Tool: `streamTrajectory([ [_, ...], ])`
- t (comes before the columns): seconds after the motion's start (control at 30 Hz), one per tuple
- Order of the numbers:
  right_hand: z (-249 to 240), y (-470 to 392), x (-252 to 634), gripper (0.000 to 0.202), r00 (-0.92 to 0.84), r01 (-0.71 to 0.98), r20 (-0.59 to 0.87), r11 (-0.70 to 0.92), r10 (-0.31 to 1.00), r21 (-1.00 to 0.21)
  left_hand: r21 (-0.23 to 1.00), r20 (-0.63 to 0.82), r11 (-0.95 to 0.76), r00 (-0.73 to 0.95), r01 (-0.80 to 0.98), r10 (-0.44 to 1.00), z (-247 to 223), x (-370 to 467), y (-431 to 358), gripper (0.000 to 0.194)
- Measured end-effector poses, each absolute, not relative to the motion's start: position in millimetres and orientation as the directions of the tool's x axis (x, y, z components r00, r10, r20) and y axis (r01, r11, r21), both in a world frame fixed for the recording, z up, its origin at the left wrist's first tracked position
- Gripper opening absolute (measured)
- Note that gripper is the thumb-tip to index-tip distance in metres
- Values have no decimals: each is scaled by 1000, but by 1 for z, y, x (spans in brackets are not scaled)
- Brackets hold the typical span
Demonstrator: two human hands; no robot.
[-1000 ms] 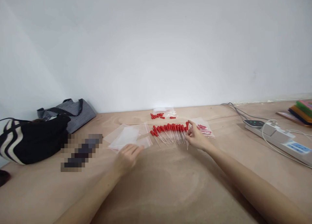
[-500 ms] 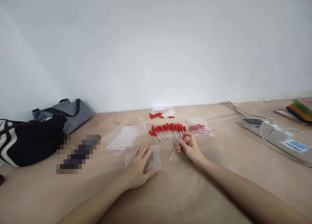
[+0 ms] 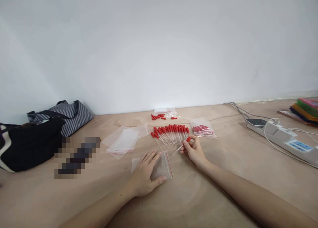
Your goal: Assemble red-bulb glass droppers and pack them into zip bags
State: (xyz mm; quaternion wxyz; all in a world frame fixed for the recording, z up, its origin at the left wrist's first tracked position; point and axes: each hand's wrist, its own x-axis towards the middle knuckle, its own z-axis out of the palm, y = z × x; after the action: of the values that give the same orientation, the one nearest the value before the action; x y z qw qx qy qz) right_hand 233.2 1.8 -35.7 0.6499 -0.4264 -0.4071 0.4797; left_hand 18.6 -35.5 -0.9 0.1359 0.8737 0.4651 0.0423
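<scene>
My left hand (image 3: 147,175) lies flat with fingers outstretched on a clear zip bag (image 3: 162,166), whose red-lined opening faces right. Between thumb and fingers, my right hand (image 3: 194,151) pinches a dropper (image 3: 188,140) with a red rubber bulb. Its thin clear tube points down and left toward the bag's upper right corner. Just beyond both hands, a fanned row of red-bulbed droppers (image 3: 171,129) rests on the table, tubes toward me. Right of the row is a zip bag (image 3: 203,128) with several droppers inside.
Flat zip bags (image 3: 124,140) overlap at the left. Loose red bulbs (image 3: 157,116) and clear tubes (image 3: 171,114) lie near the wall. A striped bag (image 3: 74,117) and black bag (image 3: 32,145) stand far left. A power strip (image 3: 283,138) with cables and colourful stacked items (image 3: 305,110) are right.
My left hand has slid the zip bag slightly right and toward me. My right hand still holds the dropper, whose tube now lies at a flatter angle.
</scene>
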Motion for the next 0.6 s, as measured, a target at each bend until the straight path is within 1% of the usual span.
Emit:
streamTrajectory([
  [0.13, -37, 2, 233, 52, 219, -272, 132, 190, 967, -943, 301, 10, -550, 574, 779, 818, -4, 19, -35, 74],
  [0.33, -39, 0, 228, 52, 169, -279, 136, 179, 976, -944, 311, 32, -544, 564, 779, 825, -8, 18, -34, 75],
  [0.5, -34, -10, 221, 53, 31, -360, 23, 32, 999, -932, 321, 62, -552, 565, 770, 823, -8, 19, -35, 75],
  [0.6, -32, -15, 220, 50, -84, -308, 14, -13, 996, -951, 324, 63, -551, 564, 769, 824, -8, 20, -35, 75],
])
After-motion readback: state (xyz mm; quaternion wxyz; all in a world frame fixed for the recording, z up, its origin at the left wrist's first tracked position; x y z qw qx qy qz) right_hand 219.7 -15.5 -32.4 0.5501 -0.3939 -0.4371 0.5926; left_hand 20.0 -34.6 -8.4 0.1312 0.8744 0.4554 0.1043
